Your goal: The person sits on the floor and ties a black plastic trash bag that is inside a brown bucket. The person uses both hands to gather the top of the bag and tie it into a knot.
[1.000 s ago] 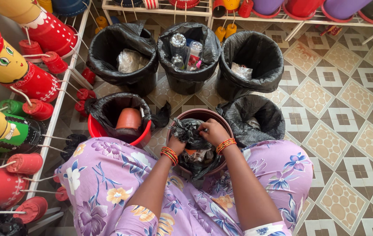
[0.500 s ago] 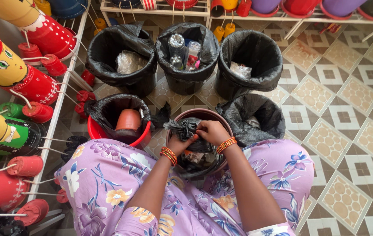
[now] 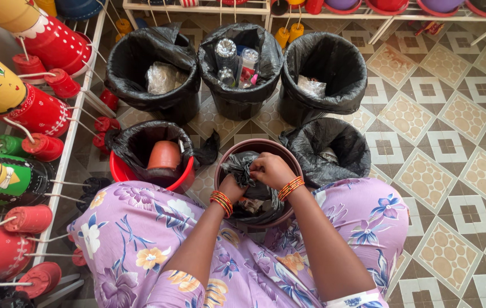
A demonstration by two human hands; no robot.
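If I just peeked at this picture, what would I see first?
First, both hands, left hand and right hand, bunching a crumpled black bag over a brown bucket in the middle, just past the flowery purple lap. Next, the bright painted doll-shaped pots with faces along the left side. Behind the bucket stand three black-lined bins in a row; the middle one holds clear plastic bottles.

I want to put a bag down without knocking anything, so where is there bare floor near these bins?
Bare tile lies open right of the lined bins. A thin strip runs between the back bins and the bucket where both hands, left hand and right hand, grip a black bag. The left is crowded: painted pots on a rack.
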